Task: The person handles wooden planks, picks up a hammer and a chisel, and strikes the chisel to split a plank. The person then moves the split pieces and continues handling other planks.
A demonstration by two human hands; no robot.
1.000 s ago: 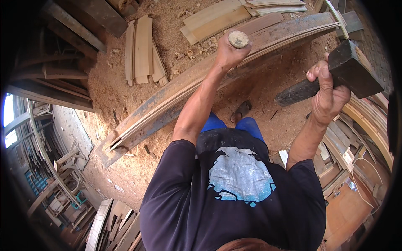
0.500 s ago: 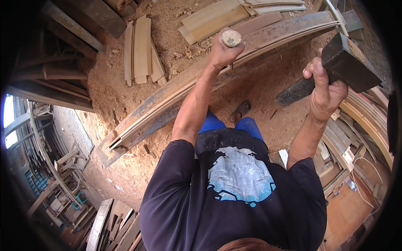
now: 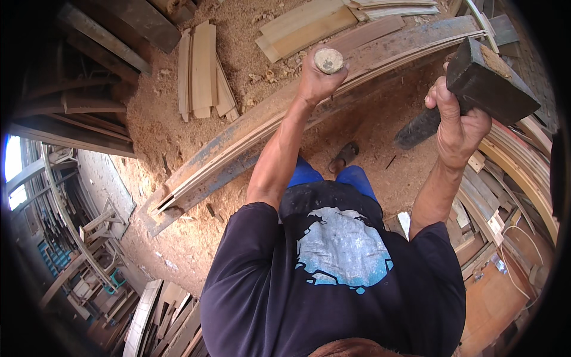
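My left hand (image 3: 318, 80) is closed around the upright handle of a chisel (image 3: 329, 60), whose round, battered wooden end faces up. Only a sliver of its blade shows beneath my fist, over the long curved wooden piece (image 3: 220, 159) with a groove along its edge. Whether the tip touches the wood is hidden. On the right, my right hand (image 3: 457, 128) grips a dark mallet (image 3: 491, 83) with a big blocky head, held raised and apart from the chisel. The mallet's thick black handle (image 3: 416, 129) sticks out to the left of my fingers.
Sawdust and shavings cover the ground (image 3: 154, 113). Thin curved boards (image 3: 204, 65) lie beyond the workpiece, with more planks (image 3: 309, 27) at the top. Stacked curved timbers (image 3: 523, 172) and a pale cord (image 3: 505, 262) are at right. Scrap boards (image 3: 160, 321) fill the lower left.
The mallet has shifted slightly up and left, its head tilting a little. My left hand and the chisel stay almost where they were on the workpiece.
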